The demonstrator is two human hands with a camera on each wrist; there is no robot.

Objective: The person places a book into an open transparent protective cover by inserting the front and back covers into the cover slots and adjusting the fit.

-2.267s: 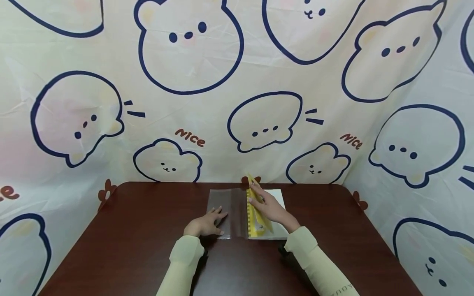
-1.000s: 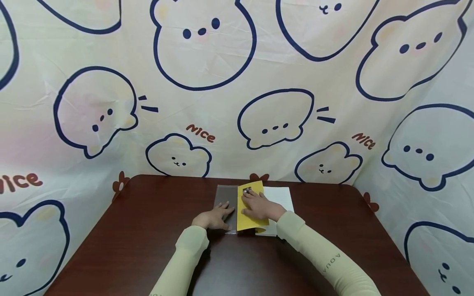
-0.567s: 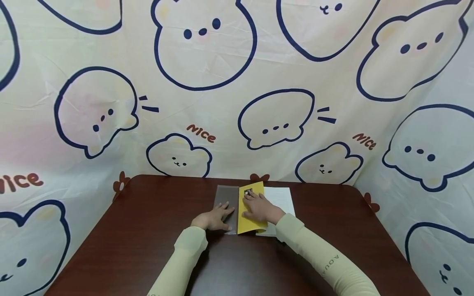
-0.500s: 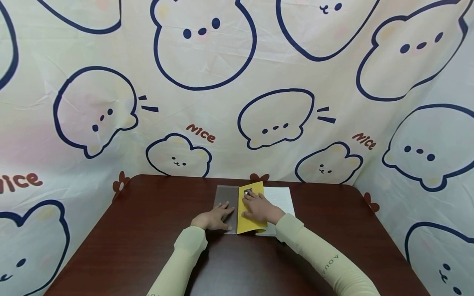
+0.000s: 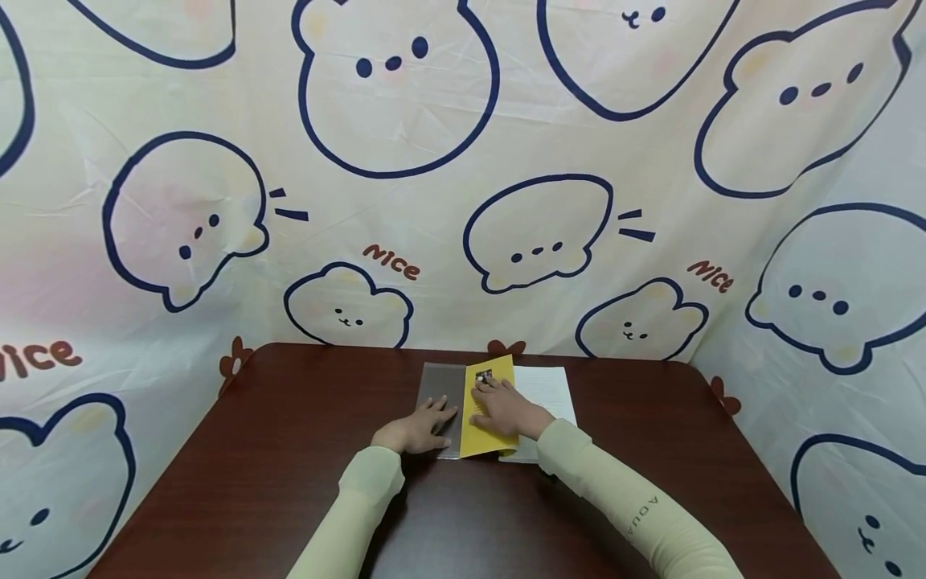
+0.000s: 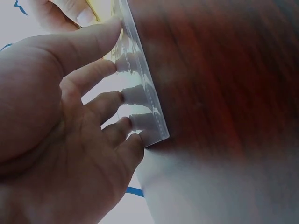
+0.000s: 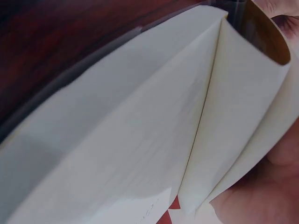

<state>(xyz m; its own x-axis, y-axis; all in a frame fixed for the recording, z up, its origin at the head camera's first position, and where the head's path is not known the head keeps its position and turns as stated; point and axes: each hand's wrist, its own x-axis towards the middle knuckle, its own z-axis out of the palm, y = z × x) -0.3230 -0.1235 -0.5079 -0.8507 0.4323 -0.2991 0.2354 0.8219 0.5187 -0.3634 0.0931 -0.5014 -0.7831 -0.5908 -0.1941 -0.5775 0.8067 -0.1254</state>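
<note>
A book lies at the far middle of the table, its white page block (image 5: 551, 394) on the right and its yellow cover (image 5: 481, 441) folded over to the left. Left of the yellow cover is a clear plastic book cover (image 5: 440, 378). My left hand (image 5: 412, 429) rests on the plastic with fingers spread; in the left wrist view its fingertips touch the clear sheet (image 6: 148, 114). My right hand (image 5: 509, 408) lies on the yellow cover, fingers extended. In the right wrist view the cover's pale inner side (image 7: 247, 93) bows up from the pages (image 7: 140, 121).
The dark brown table (image 5: 289, 450) extends on both sides of the book and toward me. Behind it hangs a cream cloth (image 5: 434, 241) printed with cartoon bear outlines, and it continues along both sides.
The yellow cover, earlier raised in my right hand, has turned over to the left. My right hand went from gripping it to lying on it. My left hand stays on the plastic.
</note>
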